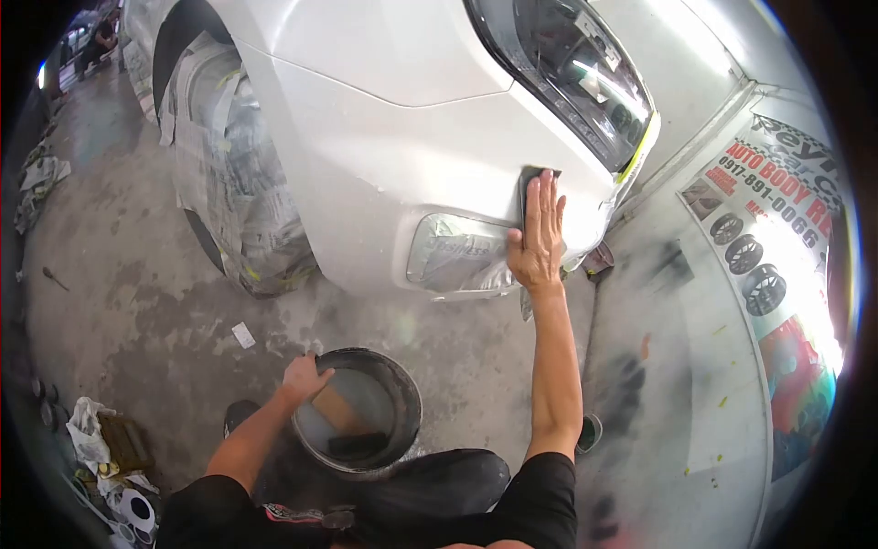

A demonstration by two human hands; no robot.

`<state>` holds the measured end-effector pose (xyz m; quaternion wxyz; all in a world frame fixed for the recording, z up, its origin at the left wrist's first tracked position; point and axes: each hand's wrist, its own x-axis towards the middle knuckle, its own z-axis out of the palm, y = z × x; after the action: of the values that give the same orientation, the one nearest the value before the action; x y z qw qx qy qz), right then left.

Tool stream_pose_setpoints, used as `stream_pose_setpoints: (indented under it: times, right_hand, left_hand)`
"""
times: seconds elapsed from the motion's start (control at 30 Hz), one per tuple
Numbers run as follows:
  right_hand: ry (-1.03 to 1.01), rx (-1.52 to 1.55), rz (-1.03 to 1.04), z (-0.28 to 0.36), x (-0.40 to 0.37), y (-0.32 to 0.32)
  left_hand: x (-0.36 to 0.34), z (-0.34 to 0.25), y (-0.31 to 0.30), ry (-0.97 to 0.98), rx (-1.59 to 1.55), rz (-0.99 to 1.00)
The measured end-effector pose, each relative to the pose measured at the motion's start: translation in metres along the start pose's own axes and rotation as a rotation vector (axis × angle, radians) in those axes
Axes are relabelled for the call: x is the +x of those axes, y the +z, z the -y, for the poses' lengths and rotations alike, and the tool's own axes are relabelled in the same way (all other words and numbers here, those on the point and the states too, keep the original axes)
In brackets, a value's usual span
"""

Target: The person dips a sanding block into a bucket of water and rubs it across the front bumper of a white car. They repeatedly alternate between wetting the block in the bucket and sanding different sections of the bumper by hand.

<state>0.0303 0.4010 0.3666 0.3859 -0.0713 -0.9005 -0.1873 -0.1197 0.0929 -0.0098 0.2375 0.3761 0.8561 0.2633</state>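
My right hand point(540, 242) lies with fingers stretched out over a dark piece of sandpaper point(529, 188), pressing it to the white car bumper point(366, 174). The sandpaper shows along the left of the fingers and above their tips. Just left of that wrist, a recess in the bumper is covered with masking film and paper point(457, 249). My left hand point(305, 377) grips the upper left rim of a round black basin point(412, 389). Cloudy water stands in the basin, with a brown rectangular piece point(337, 408) and a dark block point(358, 446) in it.
The front wheel point(261, 169) is wrapped in paper and plastic. Above my right hand is the headlight point(585, 82), edged with yellow tape. A wall with a printed banner point(764, 197) stands at right. Rags and a box point(123, 444) lie at lower left. Far off, a person point(99, 44) sits.
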Motion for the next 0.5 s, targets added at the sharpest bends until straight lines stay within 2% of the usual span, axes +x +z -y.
stream_pose_setpoints:
  times: [0.07,0.13,0.2,0.27,0.33,0.43,0.5]
  right_hand:
    - [-0.024,0.072,-0.072,0.024,0.029,-0.001]
    - [-0.193,-0.036,0.101,0.072,0.082,-0.026]
    - [-0.301,-0.003,-0.009,0.085,0.107,-0.016]
    - [-0.226,-0.045,0.073,0.066,0.088,-0.03]
    - [-0.04,-0.075,0.091,0.029,0.039,-0.019]
    - [-0.015,-0.026,-0.009,0.022,0.019,-0.013]
    - [-0.064,0.03,-0.056,0.043,0.053,-0.007]
  left_hand:
    - [0.0,0.001,0.004,0.018,0.046,-0.027]
    - [0.001,0.003,0.008,0.024,0.017,-0.024]
    - [-0.006,0.003,0.009,0.019,0.029,-0.029]
    - [-0.004,0.0,0.004,0.029,0.067,-0.057]
    - [-0.001,0.001,0.001,0.036,0.019,-0.029]
    - [0.001,0.0,0.001,0.009,0.01,0.019]
    - [-0.001,-0.002,-0.003,-0.005,0.019,0.035]
